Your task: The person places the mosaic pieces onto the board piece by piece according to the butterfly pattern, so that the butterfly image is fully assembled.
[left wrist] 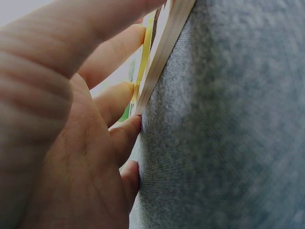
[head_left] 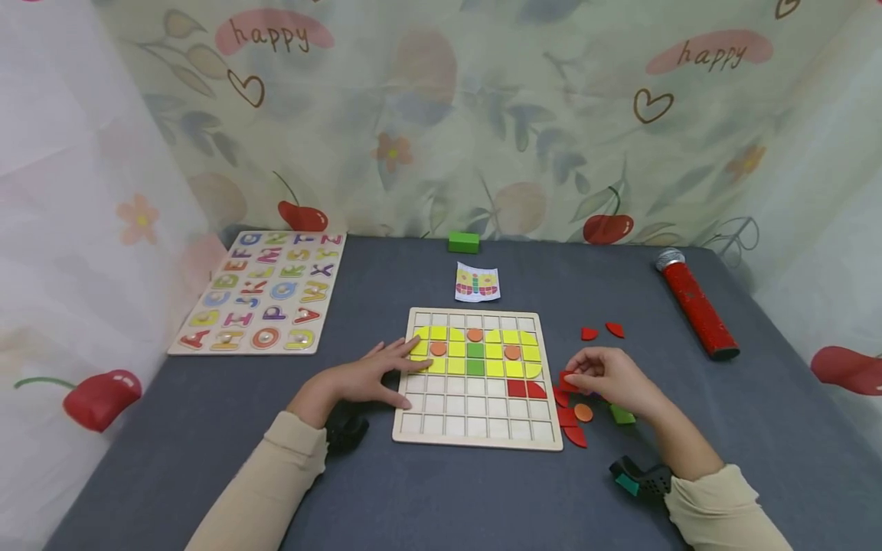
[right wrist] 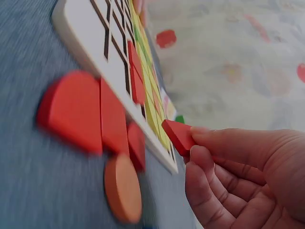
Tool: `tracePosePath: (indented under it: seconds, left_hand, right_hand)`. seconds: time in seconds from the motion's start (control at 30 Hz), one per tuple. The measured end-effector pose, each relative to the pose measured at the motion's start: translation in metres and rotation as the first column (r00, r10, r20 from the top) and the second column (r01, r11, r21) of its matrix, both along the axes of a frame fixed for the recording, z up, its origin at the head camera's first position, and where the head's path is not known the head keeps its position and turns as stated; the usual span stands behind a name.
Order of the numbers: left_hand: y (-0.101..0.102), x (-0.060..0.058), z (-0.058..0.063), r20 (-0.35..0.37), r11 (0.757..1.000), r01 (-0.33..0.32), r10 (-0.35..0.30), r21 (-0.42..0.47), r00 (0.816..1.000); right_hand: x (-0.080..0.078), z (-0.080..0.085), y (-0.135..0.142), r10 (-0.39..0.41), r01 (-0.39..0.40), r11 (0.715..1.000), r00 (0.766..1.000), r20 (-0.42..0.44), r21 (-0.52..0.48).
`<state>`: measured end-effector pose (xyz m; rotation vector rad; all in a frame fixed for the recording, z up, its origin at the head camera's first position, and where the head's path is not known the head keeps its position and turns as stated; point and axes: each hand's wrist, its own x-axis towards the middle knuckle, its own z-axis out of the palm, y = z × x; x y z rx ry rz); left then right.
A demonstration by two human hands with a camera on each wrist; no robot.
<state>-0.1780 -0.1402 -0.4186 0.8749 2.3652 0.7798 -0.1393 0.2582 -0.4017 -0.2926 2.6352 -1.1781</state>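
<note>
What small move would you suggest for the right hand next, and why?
I would probably lower the red piece into an empty cell beside the two red tiles on the grid board: the right hand pinches it near the board's right edge, and the butterfly card shows reddish lower wings.

Grey tbl holds grid brd, ltr brd, mic, loose red pcs.

Curtain: "happy"; letterboard: apparently A–Z
</note>
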Motion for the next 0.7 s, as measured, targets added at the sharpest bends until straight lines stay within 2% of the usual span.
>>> tracePosePath:
  seconds: [0.17, 0.47, 0.7]
  left_hand:
    - [-0.001, -0.001, -0.001, -0.01, 1.0, 0.012, -0.012, 0.003, 1.0]
    - [-0.001, -0.001, -0.001, 0.001, 1.0, 0.004, -0.004, -0.012, 1.0]
    - [-0.002, -0.002, -0.003, -0.005, 1.0, 0.009, -0.009, 0.004, 1.0]
  right_hand:
    - [-0.009, -0.001, -0.02, 0.052, -0.049, 0.997, 0.998, 0.04, -0.06]
    - [-0.02, -0.006, -0.057, 0.164, -0.156, 0.98, 0.985, 0.057, -0.123]
    - [-0.025, -0.011, -0.079, 0.199, -0.187, 0.971, 0.978, 0.067, -0.151]
